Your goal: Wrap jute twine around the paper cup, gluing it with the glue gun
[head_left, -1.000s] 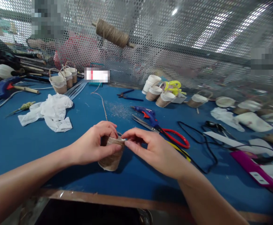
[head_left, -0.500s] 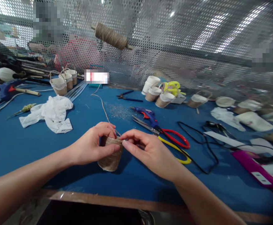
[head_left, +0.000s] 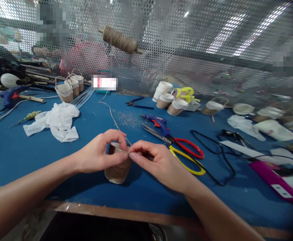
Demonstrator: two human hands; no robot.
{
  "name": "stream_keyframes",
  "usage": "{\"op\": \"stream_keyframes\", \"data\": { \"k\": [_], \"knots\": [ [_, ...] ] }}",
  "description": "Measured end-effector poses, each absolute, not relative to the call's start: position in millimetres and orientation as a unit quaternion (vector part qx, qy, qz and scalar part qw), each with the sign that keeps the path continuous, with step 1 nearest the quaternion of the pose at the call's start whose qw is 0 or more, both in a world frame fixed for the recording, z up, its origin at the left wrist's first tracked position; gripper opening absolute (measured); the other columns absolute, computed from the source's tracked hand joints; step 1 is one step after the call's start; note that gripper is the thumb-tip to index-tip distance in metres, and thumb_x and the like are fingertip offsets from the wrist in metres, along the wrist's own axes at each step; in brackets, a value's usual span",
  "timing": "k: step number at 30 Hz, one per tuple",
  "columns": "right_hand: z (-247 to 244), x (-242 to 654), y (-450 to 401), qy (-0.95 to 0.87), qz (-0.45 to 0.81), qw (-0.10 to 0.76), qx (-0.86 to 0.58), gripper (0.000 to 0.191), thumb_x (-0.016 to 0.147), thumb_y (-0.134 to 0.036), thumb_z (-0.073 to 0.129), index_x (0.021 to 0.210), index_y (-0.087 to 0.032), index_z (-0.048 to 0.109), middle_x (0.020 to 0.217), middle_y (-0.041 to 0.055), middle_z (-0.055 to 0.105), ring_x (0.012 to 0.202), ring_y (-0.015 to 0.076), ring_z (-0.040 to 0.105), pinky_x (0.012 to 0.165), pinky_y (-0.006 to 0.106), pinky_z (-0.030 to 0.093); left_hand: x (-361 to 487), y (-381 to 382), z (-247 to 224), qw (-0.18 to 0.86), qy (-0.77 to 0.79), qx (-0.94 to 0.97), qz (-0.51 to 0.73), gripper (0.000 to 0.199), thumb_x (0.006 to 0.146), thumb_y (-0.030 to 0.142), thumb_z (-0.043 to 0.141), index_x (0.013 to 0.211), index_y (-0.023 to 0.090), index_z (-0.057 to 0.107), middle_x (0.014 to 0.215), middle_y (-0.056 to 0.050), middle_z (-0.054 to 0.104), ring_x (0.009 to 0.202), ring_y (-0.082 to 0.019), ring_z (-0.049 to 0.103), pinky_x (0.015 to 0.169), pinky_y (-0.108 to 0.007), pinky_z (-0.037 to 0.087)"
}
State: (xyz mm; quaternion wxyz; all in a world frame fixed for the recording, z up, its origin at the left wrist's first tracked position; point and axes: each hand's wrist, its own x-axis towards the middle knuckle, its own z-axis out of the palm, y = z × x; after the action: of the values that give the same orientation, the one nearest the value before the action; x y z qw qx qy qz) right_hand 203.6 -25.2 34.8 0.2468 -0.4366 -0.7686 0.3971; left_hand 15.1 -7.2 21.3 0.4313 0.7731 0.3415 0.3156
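Note:
A small brown cup [head_left: 117,172], wrapped in twine-like material, stands on the blue table before me. My left hand [head_left: 102,150] closes over its rim, thumb on the outer side and index finger curled over the top. At the rim's right side, my right hand [head_left: 160,162] pinches a thin strand of twine [head_left: 115,122] between thumb and fingertips. Left thumb and right fingertips almost meet there. From the hands the twine trails back across the table towards a twine spool [head_left: 120,40] hung on the mesh. My fingers hide part of the rim.
Right of my hands lie scissors [head_left: 186,152], a blue glue gun [head_left: 158,123] and its black cord. Pliers [head_left: 141,104] rest farther back. White lace [head_left: 54,122] lies left. Finished-looking handled cups [head_left: 64,93] stand at the back, near a mesh wall [head_left: 141,73]. A magenta box [head_left: 274,182] sits right.
My left thumb has slid up from the cup's side nearer its rim, closer to the right fingertips. The right hand has shifted slightly left with the twine. The cup stays in place.

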Motion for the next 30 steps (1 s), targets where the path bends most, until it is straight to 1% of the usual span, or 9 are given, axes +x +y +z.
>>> {"op": "stream_keyframes", "data": {
  "k": [4, 10, 14, 22, 23, 25, 27, 28, 30],
  "knots": [
    [37.8, 202.2, -26.1, -0.769, 0.400, 0.242, -0.436, 0.012, 0.084, -0.024, 0.050, 0.082, -0.018, 0.060, 0.071, -0.0015, 0.058, 0.063, 0.0095, 0.049, 0.059, 0.021, 0.042, 16.1, -7.7, 23.6, 0.441, 0.332, 0.773, 0.313, 0.008, 0.072, 0.013, 0.054, 0.067, 0.017, 0.050, 0.087, -0.007, 0.060, 0.111, -0.024, 0.049, 0.093, -0.038, 0.037],
    [36.1, 201.8, -26.8, -0.770, 0.388, 0.251, -0.440, 0.012, 0.083, -0.026, 0.052, 0.084, -0.017, 0.060, 0.067, -0.0020, 0.056, 0.060, 0.0087, 0.047, 0.057, 0.020, 0.041, 16.8, -10.0, 24.8, 0.456, 0.337, 0.763, 0.309, 0.007, 0.072, 0.013, 0.052, 0.067, 0.017, 0.049, 0.088, -0.008, 0.059, 0.111, -0.023, 0.049, 0.092, -0.036, 0.038],
    [35.5, 201.6, -27.6, -0.774, 0.385, 0.248, -0.438, 0.012, 0.082, -0.024, 0.051, 0.079, -0.016, 0.059, 0.068, -0.0011, 0.056, 0.060, 0.0091, 0.046, 0.056, 0.020, 0.041, 16.0, -10.4, 23.8, 0.433, 0.325, 0.780, 0.314, 0.009, 0.071, 0.010, 0.053, 0.066, 0.017, 0.049, 0.079, -0.005, 0.058, 0.109, -0.022, 0.049, 0.093, -0.034, 0.037],
    [33.2, 205.3, -28.0, -0.775, 0.385, 0.247, -0.435, 0.009, 0.082, -0.023, 0.051, 0.078, -0.017, 0.058, 0.067, -0.0019, 0.054, 0.059, 0.0092, 0.045, 0.055, 0.021, 0.040, 10.2, -6.9, 20.4, 0.432, 0.325, 0.786, 0.300, 0.007, 0.072, 0.016, 0.058, 0.072, 0.016, 0.050, 0.091, -0.007, 0.060, 0.115, -0.023, 0.046, 0.095, -0.035, 0.037],
    [32.8, 205.9, -27.9, -0.777, 0.387, 0.248, -0.431, 0.009, 0.081, -0.022, 0.051, 0.078, -0.017, 0.058, 0.066, -0.0022, 0.053, 0.058, 0.0088, 0.045, 0.055, 0.020, 0.039, 8.9, -6.5, 20.4, 0.432, 0.321, 0.787, 0.302, 0.006, 0.073, 0.017, 0.058, 0.075, 0.016, 0.052, 0.092, -0.007, 0.060, 0.115, -0.023, 0.046, 0.095, -0.035, 0.037],
    [31.9, 207.3, -27.2, -0.779, 0.383, 0.252, -0.427, 0.009, 0.081, -0.021, 0.051, 0.077, -0.017, 0.058, 0.064, -0.0030, 0.052, 0.057, 0.0082, 0.044, 0.054, 0.020, 0.038, 6.1, -5.3, 20.7, 0.427, 0.314, 0.790, 0.308, 0.016, 0.073, 0.021, 0.060, 0.088, 0.016, 0.056, 0.102, -0.008, 0.059, 0.114, -0.023, 0.047, 0.096, -0.035, 0.037],
    [30.9, 209.2, -25.8, -0.778, 0.380, 0.256, -0.430, 0.009, 0.082, -0.021, 0.051, 0.078, -0.017, 0.058, 0.064, -0.0033, 0.051, 0.057, 0.0080, 0.043, 0.054, 0.019, 0.038, 3.5, -3.0, 21.1, 0.420, 0.326, 0.782, 0.324, 0.027, 0.076, 0.027, 0.058, 0.101, 0.016, 0.057, 0.109, -0.008, 0.059, 0.110, -0.022, 0.050, 0.095, -0.034, 0.038],
    [30.3, 210.4, -24.9, -0.776, 0.381, 0.259, -0.432, 0.008, 0.082, -0.022, 0.052, 0.078, -0.017, 0.058, 0.064, -0.0035, 0.051, 0.057, 0.0078, 0.043, 0.054, 0.019, 0.038, 2.4, -1.3, 21.0, 0.413, 0.343, 0.772, 0.341, 0.026, 0.079, 0.029, 0.055, 0.102, 0.017, 0.058, 0.107, -0.008, 0.061, 0.106, -0.021, 0.053, 0.092, -0.033, 0.040],
    [28.8, 213.0, -22.7, -0.767, 0.389, 0.266, -0.435, 0.008, 0.082, -0.022, 0.052, 0.079, -0.018, 0.058, 0.064, -0.0041, 0.050, 0.057, 0.0073, 0.042, 0.053, 0.019, 0.037, 0.6, 3.2, 20.3, 0.388, 0.397, 0.739, 0.380, 0.022, 0.084, 0.030, 0.046, 0.090, 0.016, 0.063, 0.090, -0.006, 0.067, 0.090, -0.018, 0.059, 0.084, -0.030, 0.043]
  ]
}}
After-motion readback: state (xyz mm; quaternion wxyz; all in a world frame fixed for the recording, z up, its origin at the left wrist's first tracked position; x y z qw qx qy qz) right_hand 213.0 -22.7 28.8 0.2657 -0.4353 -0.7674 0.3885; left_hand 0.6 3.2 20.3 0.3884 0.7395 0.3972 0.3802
